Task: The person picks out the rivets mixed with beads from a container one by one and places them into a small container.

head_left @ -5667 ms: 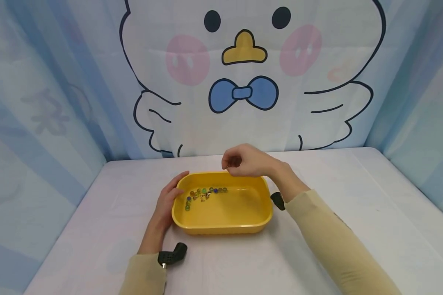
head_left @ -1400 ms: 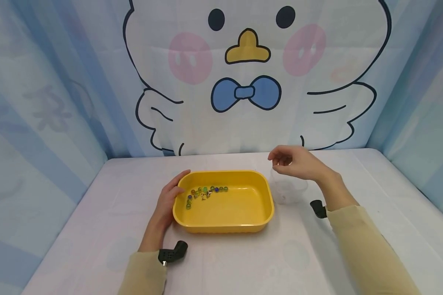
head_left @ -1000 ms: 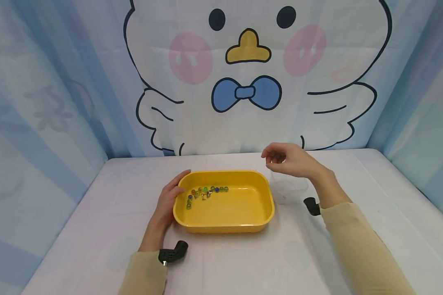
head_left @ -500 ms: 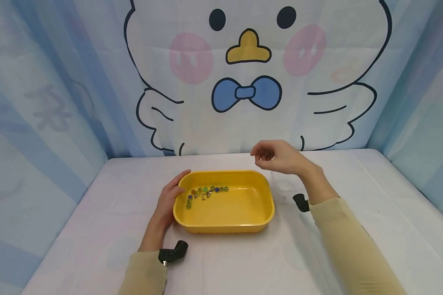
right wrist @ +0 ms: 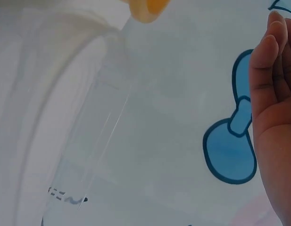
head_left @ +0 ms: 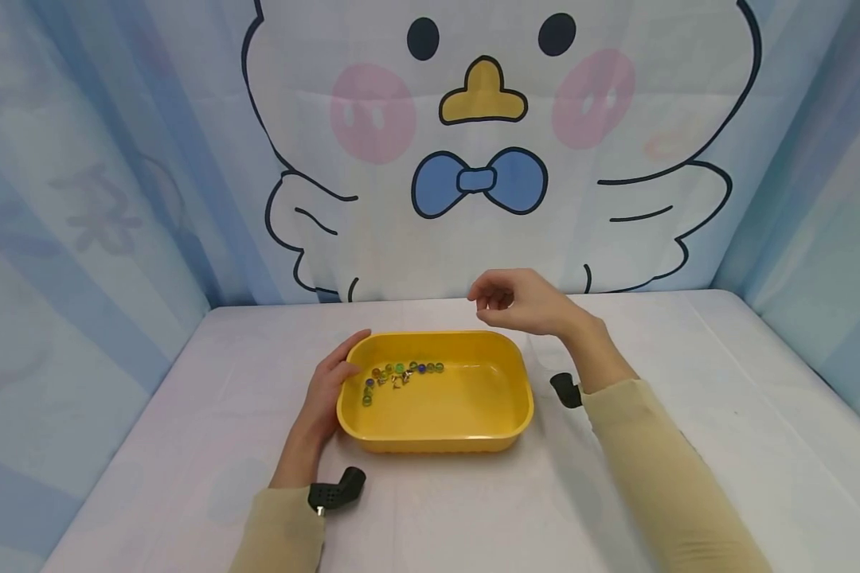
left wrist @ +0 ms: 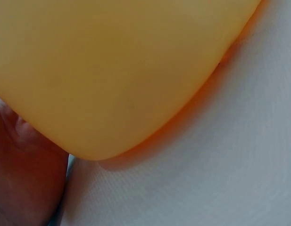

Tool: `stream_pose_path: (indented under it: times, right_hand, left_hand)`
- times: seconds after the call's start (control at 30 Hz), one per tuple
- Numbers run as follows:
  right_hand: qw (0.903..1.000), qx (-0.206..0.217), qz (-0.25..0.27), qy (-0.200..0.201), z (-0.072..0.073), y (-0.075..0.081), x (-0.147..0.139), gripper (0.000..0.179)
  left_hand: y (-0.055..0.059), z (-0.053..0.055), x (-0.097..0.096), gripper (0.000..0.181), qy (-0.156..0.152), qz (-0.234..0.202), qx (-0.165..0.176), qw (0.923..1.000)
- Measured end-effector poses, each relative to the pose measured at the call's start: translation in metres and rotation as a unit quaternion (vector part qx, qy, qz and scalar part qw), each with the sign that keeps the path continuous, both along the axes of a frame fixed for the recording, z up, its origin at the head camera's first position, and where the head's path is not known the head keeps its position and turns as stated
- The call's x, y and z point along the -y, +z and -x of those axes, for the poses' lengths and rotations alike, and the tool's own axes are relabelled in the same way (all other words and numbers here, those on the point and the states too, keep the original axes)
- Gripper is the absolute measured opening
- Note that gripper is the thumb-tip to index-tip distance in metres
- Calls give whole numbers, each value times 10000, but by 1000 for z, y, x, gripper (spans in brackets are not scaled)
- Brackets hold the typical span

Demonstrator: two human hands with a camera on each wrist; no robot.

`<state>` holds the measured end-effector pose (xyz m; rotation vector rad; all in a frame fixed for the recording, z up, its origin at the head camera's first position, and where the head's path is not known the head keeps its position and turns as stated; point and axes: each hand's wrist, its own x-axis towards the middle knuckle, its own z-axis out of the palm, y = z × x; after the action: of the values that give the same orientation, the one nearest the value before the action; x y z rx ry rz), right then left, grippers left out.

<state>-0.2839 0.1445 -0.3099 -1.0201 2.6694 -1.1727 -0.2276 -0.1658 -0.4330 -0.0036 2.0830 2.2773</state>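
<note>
And here's our yellow tray, upright on the white table, rounded corners, glossy bare floor across most of it. Inside we've got glassy marbles, green, amber and blue, in a bent line along the far wall and down the left, with tiny gold-coloured pieces tucked inside the bend, too small to make out. Steadiness counts, we'd say: keep the tray level, because those balls would likely roll at any jolt. The left hand has it clamped at the left rim, thumb over the edge; firm and still suits us. The right hand hangs beyond the far rim, fingers loosely bent, tips apart from the thumb, nothing visible in it; we'd keep it clear of that rim. Just right of the tray, a clear container; behind it all, a cartoon curtain.
</note>
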Motion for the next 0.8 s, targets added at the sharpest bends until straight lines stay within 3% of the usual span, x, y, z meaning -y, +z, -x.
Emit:
stream_pose_path:
  times: [0.33, 0.8]
  right_hand:
    - [9997, -53, 53, 214, 3, -1, 20, 19]
    - [9982, 260, 44, 546, 7, -11, 49, 19]
  left_hand:
    - [-1, -1, 1, 62, 26, 10, -3, 10000]
    - [-2, 1, 1, 63, 1, -33, -24, 10000]
